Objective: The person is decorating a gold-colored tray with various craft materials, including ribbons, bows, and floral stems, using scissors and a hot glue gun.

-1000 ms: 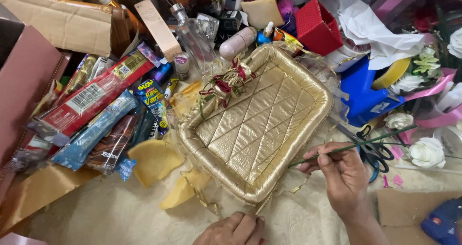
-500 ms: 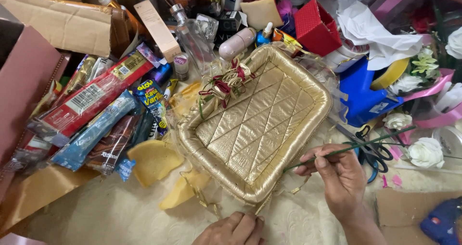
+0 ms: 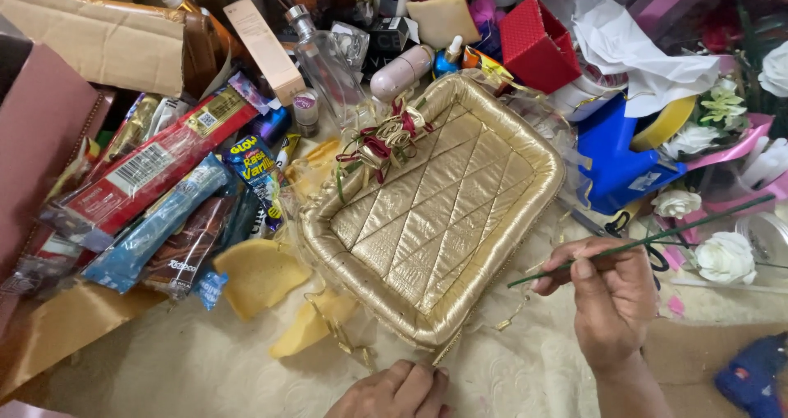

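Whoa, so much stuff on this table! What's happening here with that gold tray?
A person is working at a quilted gold tray with a ribbon bow on its far edge. The right hand pinches a thin green stem beside the tray, and the left hand rests at its near corner. Snack packets lie to the left, with bottles, a red box and white artificial roses around.

I was looking down at what seemed a home craft corner for making gift hampers. A gold quilted tray sat mid-surface on a cream embossed cloth. Snack packets crowded the left edge, perfume bottles and a red box the far edge, artificial white roses and scissors the right.
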